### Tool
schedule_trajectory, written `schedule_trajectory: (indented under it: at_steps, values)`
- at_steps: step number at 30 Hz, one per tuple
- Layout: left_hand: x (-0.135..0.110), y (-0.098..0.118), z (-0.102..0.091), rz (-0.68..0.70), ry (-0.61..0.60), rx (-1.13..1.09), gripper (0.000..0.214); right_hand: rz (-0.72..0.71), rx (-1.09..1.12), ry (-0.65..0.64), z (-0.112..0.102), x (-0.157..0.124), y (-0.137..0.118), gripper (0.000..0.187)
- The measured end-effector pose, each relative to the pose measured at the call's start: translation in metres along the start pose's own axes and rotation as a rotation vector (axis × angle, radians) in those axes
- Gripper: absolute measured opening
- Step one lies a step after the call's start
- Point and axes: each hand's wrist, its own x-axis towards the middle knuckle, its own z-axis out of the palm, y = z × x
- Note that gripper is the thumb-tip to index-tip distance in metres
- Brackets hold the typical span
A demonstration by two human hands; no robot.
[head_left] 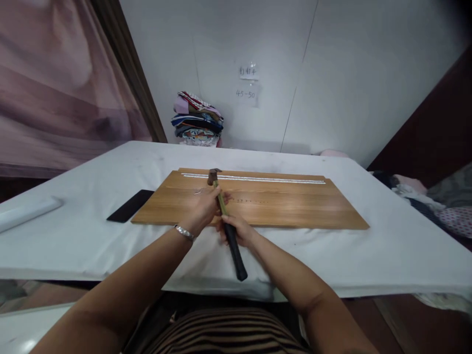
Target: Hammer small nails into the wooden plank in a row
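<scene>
A claw hammer with a metal head and a black grip is held at a slant over the near edge of a wooden board. My left hand, with a silver bracelet at the wrist, is closed around the yellowish upper handle just below the head. Lower down, my right hand grips the handle where the black part starts. Several nails lie on the board left of the hammer head. A row of small dark marks, perhaps nails or holes, runs along the board's middle.
Two white strips lie along the board's far side. A black flat sheet rests at its left on the white-covered table. A white roll lies far left. Folded clothes are stacked by the wall; more cloth is at right.
</scene>
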Motion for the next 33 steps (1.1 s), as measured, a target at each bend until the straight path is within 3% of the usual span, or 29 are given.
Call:
schedule_trajectory:
  at_steps: [4, 7, 9, 11, 17, 23, 27, 33]
  values:
    - [-0.001, -0.006, 0.018, 0.04, -0.152, 0.169, 0.027, -0.162, -0.147, 0.12, -0.008, -0.011, -0.018, 0.042]
    - [-0.006, -0.012, 0.019, 0.06, -0.336, 0.305, 0.041, -0.124, -0.168, 0.195, -0.013, -0.03, -0.033, 0.037]
    - [-0.01, -0.017, 0.009, 0.096, -0.377, 0.505, 0.047, -0.094, -0.119, 0.23, -0.013, -0.046, -0.039, 0.034]
    - [-0.012, -0.024, -0.006, 0.223, -0.263, 0.806, 0.042, -0.128, -0.076, 0.258, -0.012, -0.062, -0.043, 0.033]
    - [-0.002, -0.035, -0.044, 0.425, -0.1, 1.24, 0.024, -0.257, -0.022, 0.361, -0.009, -0.076, -0.064, 0.029]
    - [0.01, -0.045, -0.064, 0.616, -0.04, 1.413, 0.021, -0.043, 0.022, 0.486, -0.008, -0.063, -0.064, 0.028]
    - [0.011, -0.048, -0.069, 0.589, -0.02, 1.485, 0.026, -0.047, 0.052, 0.532, -0.008, -0.064, -0.05, 0.026]
    - [0.012, -0.029, -0.052, 0.355, 0.01, 1.584, 0.033, -0.048, -0.008, 0.552, -0.006, -0.067, -0.046, 0.029]
